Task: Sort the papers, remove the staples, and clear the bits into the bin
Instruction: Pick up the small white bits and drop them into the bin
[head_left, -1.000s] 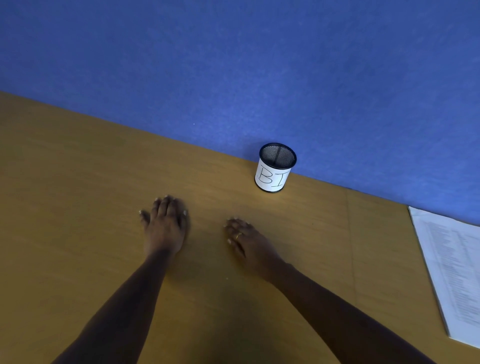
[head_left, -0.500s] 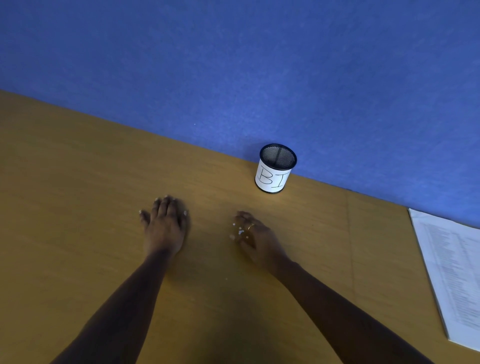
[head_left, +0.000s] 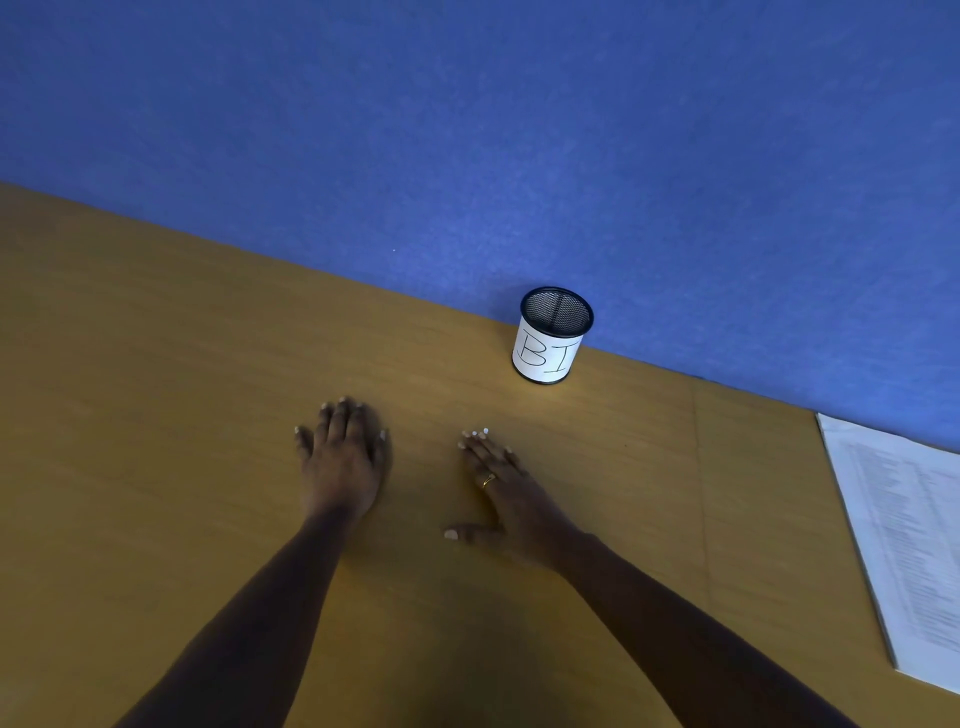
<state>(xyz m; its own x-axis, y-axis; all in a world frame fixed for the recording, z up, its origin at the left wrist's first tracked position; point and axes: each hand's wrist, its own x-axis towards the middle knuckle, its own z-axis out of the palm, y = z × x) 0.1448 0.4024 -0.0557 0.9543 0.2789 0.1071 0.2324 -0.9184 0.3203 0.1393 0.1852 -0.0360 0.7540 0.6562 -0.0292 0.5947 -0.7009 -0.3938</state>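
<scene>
A small black mesh bin (head_left: 552, 336) with a white label marked "BI" stands upright at the back of the wooden desk (head_left: 156, 415), against the blue wall. My left hand (head_left: 343, 454) lies flat on the desk, palm down, fingers straight and together. My right hand (head_left: 506, 486) also lies flat on the desk, fingers straight and pointing toward the bin, thumb spread out to the left, a gold ring on one finger. Neither hand holds anything. A stack of printed papers (head_left: 914, 545) lies at the right edge of the view.
The blue wall (head_left: 519, 130) runs along the desk's back edge. A seam in the desk surface (head_left: 701, 493) runs front to back between my right hand and the papers.
My right hand went from loosely curled, with fingertips gathered on the desk, to flat with fingers straight and thumb spread. My left hand has stayed still.
</scene>
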